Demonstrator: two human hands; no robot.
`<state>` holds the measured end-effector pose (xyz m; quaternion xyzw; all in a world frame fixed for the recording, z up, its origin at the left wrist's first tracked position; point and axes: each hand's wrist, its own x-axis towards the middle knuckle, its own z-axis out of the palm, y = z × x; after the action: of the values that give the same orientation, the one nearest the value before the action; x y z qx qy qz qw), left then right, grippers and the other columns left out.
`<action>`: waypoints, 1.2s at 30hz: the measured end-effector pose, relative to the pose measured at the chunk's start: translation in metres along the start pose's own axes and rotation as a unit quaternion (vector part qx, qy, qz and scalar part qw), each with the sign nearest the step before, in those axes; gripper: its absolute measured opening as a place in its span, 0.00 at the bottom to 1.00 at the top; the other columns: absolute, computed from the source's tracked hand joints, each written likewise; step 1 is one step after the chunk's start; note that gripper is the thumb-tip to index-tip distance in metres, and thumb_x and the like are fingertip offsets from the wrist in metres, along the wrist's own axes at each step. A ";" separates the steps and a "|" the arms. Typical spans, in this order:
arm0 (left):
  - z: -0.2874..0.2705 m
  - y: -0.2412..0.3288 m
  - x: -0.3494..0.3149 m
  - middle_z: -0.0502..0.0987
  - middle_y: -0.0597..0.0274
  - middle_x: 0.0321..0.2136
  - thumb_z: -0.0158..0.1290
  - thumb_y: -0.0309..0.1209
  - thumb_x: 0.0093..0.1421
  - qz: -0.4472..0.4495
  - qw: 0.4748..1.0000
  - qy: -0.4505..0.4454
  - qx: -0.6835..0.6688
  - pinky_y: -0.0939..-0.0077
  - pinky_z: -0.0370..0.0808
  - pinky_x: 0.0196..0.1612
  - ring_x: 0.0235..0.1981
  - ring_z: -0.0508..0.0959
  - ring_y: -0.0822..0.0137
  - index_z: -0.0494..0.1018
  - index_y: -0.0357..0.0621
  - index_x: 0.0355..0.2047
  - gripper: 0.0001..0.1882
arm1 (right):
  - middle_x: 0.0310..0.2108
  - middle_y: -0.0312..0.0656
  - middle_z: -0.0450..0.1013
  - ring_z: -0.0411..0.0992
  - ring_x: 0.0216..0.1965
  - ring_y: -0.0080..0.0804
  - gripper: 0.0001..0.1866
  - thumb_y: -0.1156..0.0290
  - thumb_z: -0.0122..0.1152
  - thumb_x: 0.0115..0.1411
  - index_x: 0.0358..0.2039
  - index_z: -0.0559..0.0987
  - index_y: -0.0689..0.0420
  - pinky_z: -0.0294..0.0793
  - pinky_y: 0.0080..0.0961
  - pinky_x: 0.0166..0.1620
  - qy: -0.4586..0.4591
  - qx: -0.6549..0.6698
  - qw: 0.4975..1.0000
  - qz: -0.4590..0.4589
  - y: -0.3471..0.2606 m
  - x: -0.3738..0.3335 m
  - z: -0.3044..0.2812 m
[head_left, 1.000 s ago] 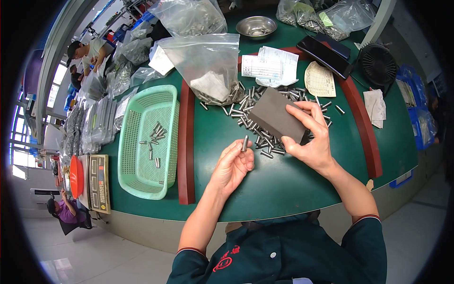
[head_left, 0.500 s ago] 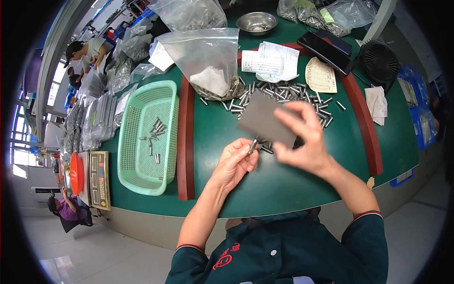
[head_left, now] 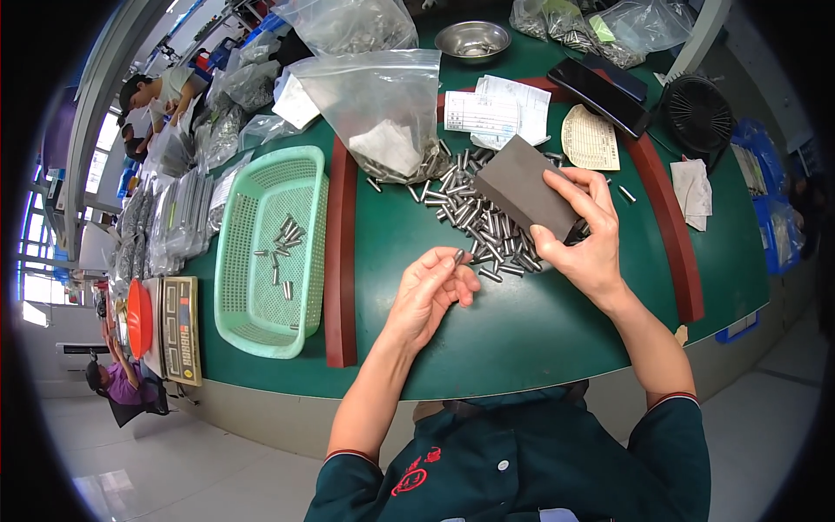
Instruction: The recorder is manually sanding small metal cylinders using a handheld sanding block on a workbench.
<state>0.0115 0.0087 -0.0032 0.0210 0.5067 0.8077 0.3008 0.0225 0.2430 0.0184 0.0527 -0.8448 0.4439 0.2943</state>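
Observation:
Between the thumb and fingertips of my left hand (head_left: 424, 300) is a small metal pin (head_left: 459, 256), its tip pointing up and away from me. My right hand (head_left: 591, 248) is closed around the near right end of a dark grey-brown rectangular block (head_left: 526, 184), which looks like a sanding sponge. The block is tilted above a heap of loose metal pins (head_left: 470, 211) and hides part of it. A gap separates the block from the pin in my left hand.
A light green basket (head_left: 224, 261) with several pins stands left of a dark red bar (head_left: 341, 261); another red bar (head_left: 665, 217) lies right. Behind the heap are a plastic bag of parts (head_left: 374, 96), papers (head_left: 496, 113), a phone (head_left: 598, 94), a metal bowl (head_left: 472, 42) and a fan (head_left: 696, 113).
The block in my right hand has swung up and away from the pin, to the right. My left hand has stayed nearly in place, and the pin shows less between its fingers.

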 end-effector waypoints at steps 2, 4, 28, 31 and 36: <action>0.001 0.002 -0.001 0.77 0.51 0.27 0.44 0.41 0.69 -0.008 1.000 -0.006 -0.009 0.80 0.74 0.31 0.24 0.76 0.69 0.70 0.36 0.43 0.18 | 0.46 0.47 0.67 0.69 0.46 0.40 0.30 0.72 0.69 0.37 0.46 0.78 0.62 0.72 0.33 0.48 -0.001 -0.003 1.000 0.001 -0.001 0.000 0.000; 0.000 0.003 -0.001 0.77 0.51 0.27 0.43 0.42 0.69 -0.014 1.000 -0.011 -0.018 0.80 0.74 0.31 0.24 0.76 0.69 0.69 0.36 0.43 0.19 | 0.46 0.47 0.67 0.69 0.46 0.40 0.30 0.72 0.69 0.37 0.46 0.78 0.62 0.72 0.33 0.48 -0.006 0.001 1.000 0.012 -0.002 0.000 0.000; -0.013 0.000 -0.002 0.75 0.54 0.19 0.37 0.42 0.71 -0.088 0.965 -0.088 -0.232 0.78 0.68 0.23 0.17 0.72 0.67 0.67 0.41 0.34 0.17 | 0.46 0.47 0.66 0.68 0.45 0.42 0.30 0.71 0.69 0.37 0.46 0.78 0.63 0.70 0.35 0.49 -0.048 0.015 0.999 -0.008 0.001 -0.006 0.006; -0.013 0.000 -0.003 0.75 0.55 0.18 0.37 0.42 0.71 -0.088 0.965 -0.091 -0.228 0.78 0.68 0.23 0.17 0.72 0.67 0.67 0.42 0.34 0.17 | 0.46 0.48 0.66 0.68 0.45 0.42 0.30 0.71 0.69 0.36 0.46 0.78 0.63 0.70 0.34 0.49 -0.056 0.020 0.998 -0.004 -0.002 -0.007 0.007; -0.013 -0.002 -0.002 0.72 0.57 0.15 0.37 0.41 0.71 -0.092 0.960 -0.120 -0.236 0.78 0.64 0.23 0.14 0.66 0.68 0.68 0.42 0.34 0.17 | 0.45 0.51 0.68 0.69 0.45 0.44 0.31 0.71 0.69 0.35 0.46 0.78 0.63 0.70 0.36 0.49 -0.088 0.041 0.993 -0.065 -0.011 -0.011 0.011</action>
<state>0.0099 -0.0023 -0.0110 -0.0007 0.2614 0.8646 0.4290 0.0301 0.2264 0.0155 0.1589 -0.8432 0.4517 0.2444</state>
